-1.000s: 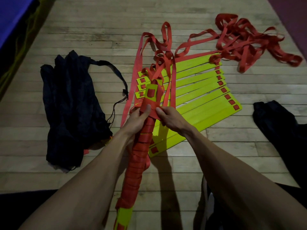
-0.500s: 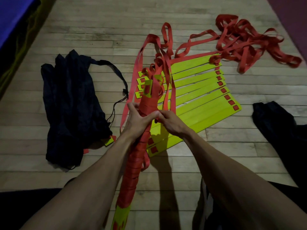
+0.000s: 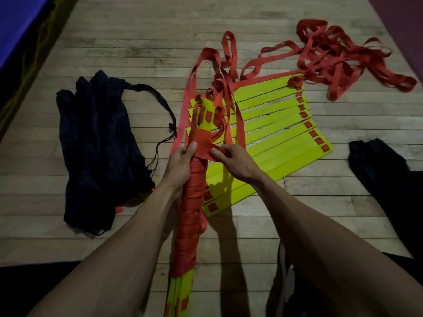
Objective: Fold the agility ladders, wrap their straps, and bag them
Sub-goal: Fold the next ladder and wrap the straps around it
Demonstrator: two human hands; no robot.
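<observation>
The wrapped ladder bundle (image 3: pixel 191 202) ran from the bottom centre of the frame up to the middle, its yellow rungs stacked flat and bound along most of their length by turns of red strap (image 3: pixel 201 146). The topmost turn sat at the centre of the frame, just under the bare rung tips (image 3: pixel 207 110).

The likeliest trouble, as I judged it, was slack. Several loose strap loops (image 3: pixel 225 88) trailed from the bundle's top toward the upper centre, and some lay over the second ladder (image 3: pixel 274 124), which was fanned on the floor right of centre. A pull on the working strap could have dragged those rungs out of their stack or snagged a loop. If the pinch had slipped, the last turns could have loosened and bared the rungs again. The tangled strap heap (image 3: pixel 343 56) at the upper right looked ready to knot if tugged.

The left hand (image 3: pixel 180 163) gripped the bundle just below the newest turn, fingers curled round it and thumb pressed on the strap's edge. The right hand (image 3: pixel 233 161) pinched the strap's free length between thumb and fingers, close against the bundle's right side. Both forearms reached in from the lower corners.

A dark drawstring bag (image 3: pixel 98 145) lay crumpled at the left on the wooden floor (image 3: pixel 137 42), well apart from the second ladder; something yellow and red peeked from under its lower edge. More dark fabric (image 3: pixel 389 170) lay at the right edge.
</observation>
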